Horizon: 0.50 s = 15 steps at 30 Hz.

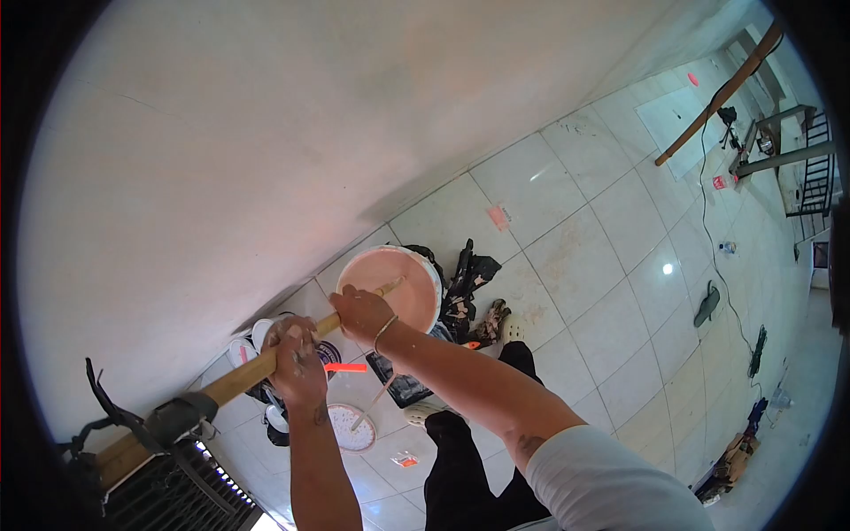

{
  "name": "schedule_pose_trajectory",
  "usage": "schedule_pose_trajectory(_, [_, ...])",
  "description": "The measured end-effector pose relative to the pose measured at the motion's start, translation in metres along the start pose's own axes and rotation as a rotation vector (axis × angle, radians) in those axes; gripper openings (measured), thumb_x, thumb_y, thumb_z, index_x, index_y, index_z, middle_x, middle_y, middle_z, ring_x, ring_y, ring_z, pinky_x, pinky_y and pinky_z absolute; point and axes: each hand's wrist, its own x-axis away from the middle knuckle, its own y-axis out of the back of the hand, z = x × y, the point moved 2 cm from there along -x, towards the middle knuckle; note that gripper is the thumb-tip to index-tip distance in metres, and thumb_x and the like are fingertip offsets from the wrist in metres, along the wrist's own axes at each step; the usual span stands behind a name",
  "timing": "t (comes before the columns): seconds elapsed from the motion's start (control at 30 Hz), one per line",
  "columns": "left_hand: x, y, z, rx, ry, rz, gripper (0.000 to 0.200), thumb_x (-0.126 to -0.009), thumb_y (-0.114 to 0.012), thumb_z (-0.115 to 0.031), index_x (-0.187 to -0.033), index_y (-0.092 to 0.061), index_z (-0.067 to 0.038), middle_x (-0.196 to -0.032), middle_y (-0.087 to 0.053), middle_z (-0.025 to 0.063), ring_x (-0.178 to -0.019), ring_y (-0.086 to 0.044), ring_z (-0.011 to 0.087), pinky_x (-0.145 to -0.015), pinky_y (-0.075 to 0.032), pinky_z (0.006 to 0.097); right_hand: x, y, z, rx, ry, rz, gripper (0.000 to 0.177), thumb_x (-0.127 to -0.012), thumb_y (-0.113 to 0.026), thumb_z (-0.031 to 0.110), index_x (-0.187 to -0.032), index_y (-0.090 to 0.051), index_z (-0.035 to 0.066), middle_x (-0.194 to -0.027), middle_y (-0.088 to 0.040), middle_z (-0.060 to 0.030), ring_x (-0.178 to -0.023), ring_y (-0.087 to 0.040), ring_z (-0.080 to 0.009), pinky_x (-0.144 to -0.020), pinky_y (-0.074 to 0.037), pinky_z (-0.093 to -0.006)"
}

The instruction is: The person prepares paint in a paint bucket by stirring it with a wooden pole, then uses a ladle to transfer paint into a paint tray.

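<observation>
A long wooden pole runs from the lower left up to a white bucket of pink paint. Its thin tip reaches into the paint. My right hand is closed round the pole beside the bucket's rim. Farther back along the same pole, my left hand grips it too, with pale smears on the skin. A dark wrapping is bound round the pole's lower-left part.
Paint cans, a black tray and a round white lid crowd the floor near my feet. Crumpled black plastic lies by the bucket. The wall rises close by. A cable and a sandal lie farther right.
</observation>
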Motion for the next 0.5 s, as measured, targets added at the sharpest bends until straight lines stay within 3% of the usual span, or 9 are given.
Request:
schedule_pose_trajectory(0.1, [-0.013, -0.003, -0.005, -0.038, -0.012, 0.032, 0.012, -0.080, -0.051, -0.005, -0.071, -0.043, -0.006, -0.072, -0.051, 0.0106, -0.071, -0.046, 0.0192, -0.075, -0.039, 0.0319, -0.015, -0.004, 0.000, -0.080, 0.033, -0.062, 0.015, -0.080, -0.060, 0.010, -0.094, -0.057, 0.007, -0.094, -0.059, -0.0165, -0.081, -0.066, -0.0320, -0.069, -0.054, -0.0411])
schedule_pose_trajectory(0.2, [-0.019, -0.001, -0.011, -0.418, -0.201, -0.001, 0.010, -0.081, -0.051, -0.003, -0.073, -0.045, -0.003, -0.073, -0.052, 0.0106, -0.070, -0.045, 0.0161, -0.070, -0.038, 0.0281, -0.029, -0.017, 0.009, -0.133, 0.041, -0.111, 0.017, -0.078, -0.060, 0.008, -0.095, -0.057, 0.006, -0.094, -0.059, -0.0170, -0.082, -0.065, -0.0319, -0.070, -0.054, -0.0410])
schedule_pose_trajectory(0.3, [-0.022, 0.011, -0.021, -0.323, -0.031, -0.063, 0.009, -0.082, -0.051, -0.003, -0.074, -0.046, -0.003, -0.074, -0.052, 0.0099, -0.068, -0.044, 0.0148, -0.069, -0.038, 0.0280, -0.035, -0.035, 0.022, -0.194, 0.029, -0.117, 0.019, -0.077, -0.059, 0.007, -0.096, -0.058, 0.006, -0.094, -0.059, -0.0172, -0.082, -0.065, -0.0324, -0.073, -0.053, -0.0412])
schedule_pose_trajectory(0.5, [-0.004, 0.042, -0.034, -0.300, -0.015, -0.123, 0.011, -0.084, -0.052, -0.003, -0.075, -0.047, -0.004, -0.071, -0.049, 0.0066, -0.067, -0.044, 0.0137, -0.068, -0.038, 0.0279, -0.024, -0.065, 0.050, -0.189, 0.104, 0.044, 0.024, -0.076, -0.064, 0.014, -0.098, -0.057, 0.007, -0.093, -0.059, -0.0152, -0.086, -0.064, -0.0317, -0.073, -0.053, -0.0424])
